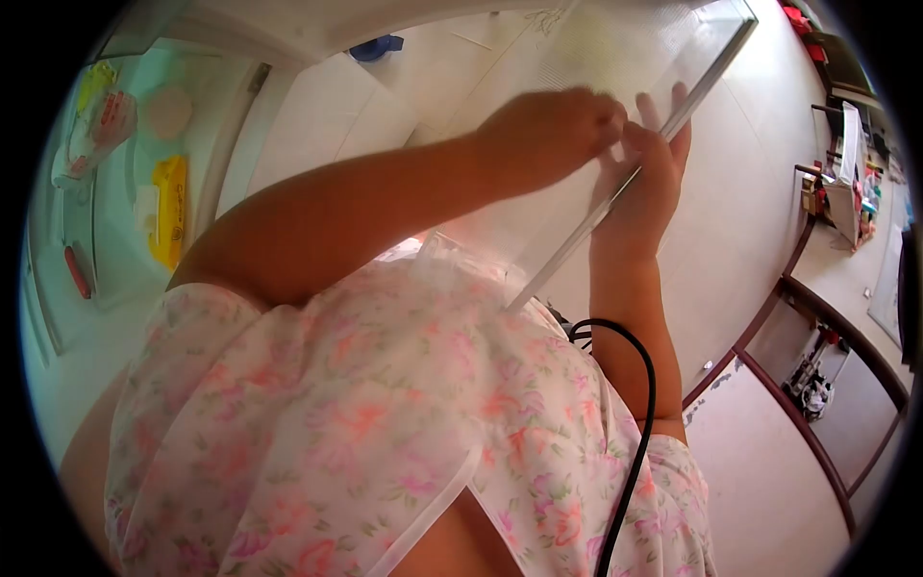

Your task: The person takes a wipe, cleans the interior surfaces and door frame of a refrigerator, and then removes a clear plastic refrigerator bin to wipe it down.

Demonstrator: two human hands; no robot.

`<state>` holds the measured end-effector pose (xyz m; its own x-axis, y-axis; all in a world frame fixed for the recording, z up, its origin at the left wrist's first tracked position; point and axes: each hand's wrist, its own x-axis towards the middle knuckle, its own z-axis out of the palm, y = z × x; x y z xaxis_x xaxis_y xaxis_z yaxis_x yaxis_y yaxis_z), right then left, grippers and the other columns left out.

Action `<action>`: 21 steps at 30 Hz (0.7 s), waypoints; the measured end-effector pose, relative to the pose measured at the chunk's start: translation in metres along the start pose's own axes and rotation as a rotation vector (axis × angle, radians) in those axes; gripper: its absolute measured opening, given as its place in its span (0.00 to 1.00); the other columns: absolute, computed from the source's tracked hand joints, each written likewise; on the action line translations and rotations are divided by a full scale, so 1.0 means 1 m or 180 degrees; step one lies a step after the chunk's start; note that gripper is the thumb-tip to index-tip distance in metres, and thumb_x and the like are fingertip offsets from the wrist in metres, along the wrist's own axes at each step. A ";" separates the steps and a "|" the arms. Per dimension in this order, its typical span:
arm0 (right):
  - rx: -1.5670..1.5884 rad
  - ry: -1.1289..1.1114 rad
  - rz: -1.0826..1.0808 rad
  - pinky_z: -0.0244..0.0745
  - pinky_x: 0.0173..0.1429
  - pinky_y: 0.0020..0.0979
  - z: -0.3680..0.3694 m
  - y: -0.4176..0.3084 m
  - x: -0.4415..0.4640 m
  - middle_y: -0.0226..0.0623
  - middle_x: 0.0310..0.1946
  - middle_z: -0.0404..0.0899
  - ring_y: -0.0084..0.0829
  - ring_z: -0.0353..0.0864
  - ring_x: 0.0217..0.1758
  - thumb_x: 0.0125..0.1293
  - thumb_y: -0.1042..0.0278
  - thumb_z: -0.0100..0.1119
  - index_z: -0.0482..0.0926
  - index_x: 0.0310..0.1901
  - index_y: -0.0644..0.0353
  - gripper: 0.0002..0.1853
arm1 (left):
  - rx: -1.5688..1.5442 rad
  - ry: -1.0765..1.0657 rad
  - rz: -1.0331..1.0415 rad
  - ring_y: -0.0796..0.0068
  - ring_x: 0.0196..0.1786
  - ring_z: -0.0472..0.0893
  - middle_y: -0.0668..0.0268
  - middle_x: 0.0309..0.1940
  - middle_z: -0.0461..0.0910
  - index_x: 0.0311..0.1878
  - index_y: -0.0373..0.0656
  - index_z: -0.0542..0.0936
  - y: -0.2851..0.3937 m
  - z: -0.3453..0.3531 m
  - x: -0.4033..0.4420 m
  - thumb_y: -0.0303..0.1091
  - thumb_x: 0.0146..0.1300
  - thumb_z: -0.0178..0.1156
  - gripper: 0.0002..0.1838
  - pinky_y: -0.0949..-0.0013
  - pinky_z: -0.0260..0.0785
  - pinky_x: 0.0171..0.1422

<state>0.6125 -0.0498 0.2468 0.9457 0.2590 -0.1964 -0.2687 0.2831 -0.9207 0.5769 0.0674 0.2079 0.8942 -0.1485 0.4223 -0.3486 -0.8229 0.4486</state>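
Observation:
A clear shelf panel (615, 48) with a ribbed patch and a pale edge strip slants across in front of my body. My right hand (639, 183) grips it by that strip, thumb on one side and fingers on the other. Over the panel, close to the right thumb, my left hand (567, 125) is closed with its fingers curled. What those fingers hold, if anything, is hidden. The panel's lower end rests near the floral garment (385, 385) I wear.
At left, an open fridge (125, 221) holds a yellow packet (168, 212), a plastic bag (101, 135) and a red-handled item (77, 271). A blue object (375, 48) lies on the tiled floor. A black cable (646, 413) hangs by my right arm. Dark-red furniture framing (788, 413) stands at right.

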 end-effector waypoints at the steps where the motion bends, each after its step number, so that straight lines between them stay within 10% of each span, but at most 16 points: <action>1: 0.0000 -0.0003 0.0012 0.58 0.64 0.40 -0.002 -0.001 -0.001 0.47 0.66 0.56 0.39 0.64 0.62 0.55 0.73 0.50 0.50 0.71 0.56 0.40 | -0.0075 -0.0474 -0.0070 0.68 0.44 0.76 0.71 0.39 0.75 0.39 0.47 0.78 0.003 0.002 -0.012 0.30 0.57 0.57 0.06 0.64 0.74 0.42; 11: -0.0566 0.0222 -0.0741 0.62 0.64 0.38 0.010 -0.012 -0.001 0.47 0.64 0.57 0.43 0.64 0.65 0.52 0.74 0.51 0.56 0.69 0.55 0.38 | -0.0783 -0.2445 -0.0289 0.73 0.51 0.75 0.71 0.42 0.73 0.38 0.45 0.77 0.023 -0.001 -0.080 0.22 0.52 0.57 0.10 0.49 0.68 0.42; 13: -0.0570 0.0220 -0.0762 0.65 0.62 0.35 0.008 -0.011 0.000 0.47 0.64 0.58 0.43 0.65 0.64 0.52 0.74 0.51 0.58 0.68 0.54 0.37 | -0.1104 -0.1923 -0.0350 0.63 0.44 0.75 0.63 0.37 0.73 0.29 0.40 0.76 0.024 0.012 -0.092 0.23 0.52 0.55 0.03 0.63 0.71 0.45; 17: -0.0425 0.0341 -0.0868 0.66 0.59 0.34 -0.002 -0.010 -0.003 0.44 0.63 0.59 0.40 0.65 0.63 0.51 0.76 0.53 0.56 0.69 0.56 0.39 | -0.1209 -0.1825 -0.0380 0.67 0.45 0.77 0.68 0.39 0.74 0.34 0.43 0.77 0.021 0.037 -0.092 0.21 0.51 0.55 0.08 0.60 0.68 0.45; 21: -0.0296 0.0590 -0.0942 0.69 0.55 0.31 -0.021 -0.013 0.002 0.42 0.61 0.61 0.38 0.67 0.61 0.53 0.79 0.52 0.56 0.69 0.60 0.38 | -0.0983 -0.2778 -0.0275 0.64 0.44 0.77 0.65 0.40 0.75 0.32 0.43 0.78 0.022 0.038 -0.073 0.24 0.55 0.52 0.05 0.65 0.68 0.45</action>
<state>0.6222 -0.0728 0.2514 0.9994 0.0041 0.0334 0.0315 0.2335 -0.9719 0.5146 0.0395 0.1563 0.7714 -0.5567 -0.3083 -0.2181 -0.6864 0.6937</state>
